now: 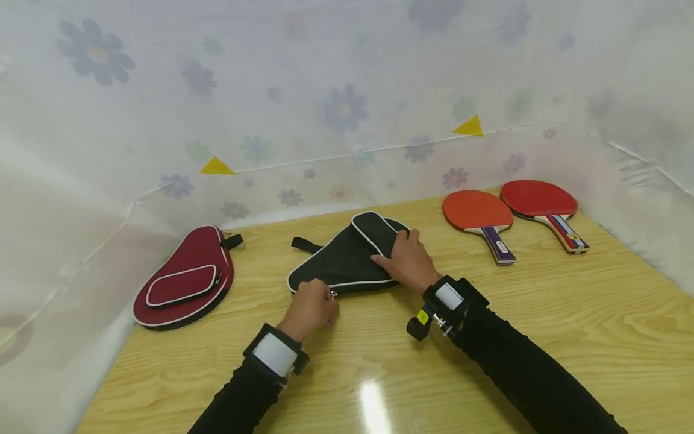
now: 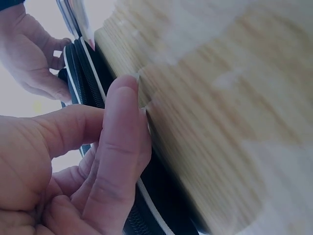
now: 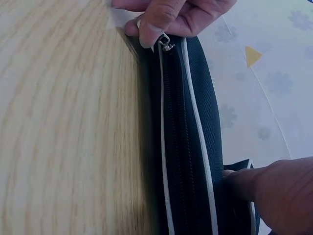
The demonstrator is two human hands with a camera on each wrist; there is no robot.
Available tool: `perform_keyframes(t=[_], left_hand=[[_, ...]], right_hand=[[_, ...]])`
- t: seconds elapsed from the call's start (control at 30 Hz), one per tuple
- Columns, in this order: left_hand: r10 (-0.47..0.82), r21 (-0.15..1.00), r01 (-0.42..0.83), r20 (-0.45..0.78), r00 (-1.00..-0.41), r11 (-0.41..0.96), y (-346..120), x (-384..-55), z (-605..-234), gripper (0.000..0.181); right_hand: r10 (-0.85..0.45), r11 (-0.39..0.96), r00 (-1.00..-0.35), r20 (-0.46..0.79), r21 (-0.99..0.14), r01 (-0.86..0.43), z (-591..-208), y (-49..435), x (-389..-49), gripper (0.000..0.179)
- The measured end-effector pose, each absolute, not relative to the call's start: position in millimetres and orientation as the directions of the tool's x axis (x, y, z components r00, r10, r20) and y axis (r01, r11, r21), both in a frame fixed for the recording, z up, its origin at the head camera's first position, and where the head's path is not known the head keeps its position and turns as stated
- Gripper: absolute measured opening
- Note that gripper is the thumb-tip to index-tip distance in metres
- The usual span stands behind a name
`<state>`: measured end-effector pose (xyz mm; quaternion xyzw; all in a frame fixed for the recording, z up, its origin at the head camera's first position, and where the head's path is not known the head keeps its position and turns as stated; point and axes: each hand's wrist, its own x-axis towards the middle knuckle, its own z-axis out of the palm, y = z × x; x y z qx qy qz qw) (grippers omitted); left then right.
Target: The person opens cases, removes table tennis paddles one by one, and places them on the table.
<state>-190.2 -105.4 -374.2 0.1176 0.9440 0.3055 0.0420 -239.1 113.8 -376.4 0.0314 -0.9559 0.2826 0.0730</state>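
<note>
A black table tennis bat case [image 1: 338, 260] with white piping lies on the table, its narrow end to the left. Its zip [image 3: 178, 127] runs along the near side, and the teeth look closed in the right wrist view. My left hand [image 1: 311, 308] pinches the metal zip pull [image 3: 167, 43] near the narrow end. At the wide end, my right hand [image 1: 409, 262] holds the case, thumb against the side of its small pocket [image 1: 374, 232] and fingers over the top.
A dark red bat case [image 1: 181, 256] with a small pocket lies at the left. Two red table tennis bats [image 1: 477, 209] lie at the back right, handles toward me. Behind the wooden table [image 1: 542, 313] hangs a flowered white sheet [image 1: 303, 78] with yellow triangles.
</note>
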Motion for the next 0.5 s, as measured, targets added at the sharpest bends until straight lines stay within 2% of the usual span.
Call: perform_keyframes(t=[0.3,0.5], left_hand=[[0.263,0.580,0.222,0.013,-0.965,0.784,-102,-188,-375,0.034],[0.269,0.576,0.240,0.035,-0.962,0.782,-99,-184,-374,0.044]], right_hand=[[-0.065,0.843,-0.992,0.110,-0.526,-0.113,-374,119,-249,0.076],[-0.081,0.833,-0.994,0.072,-0.543,-0.107,-372,123,-256,0.080]])
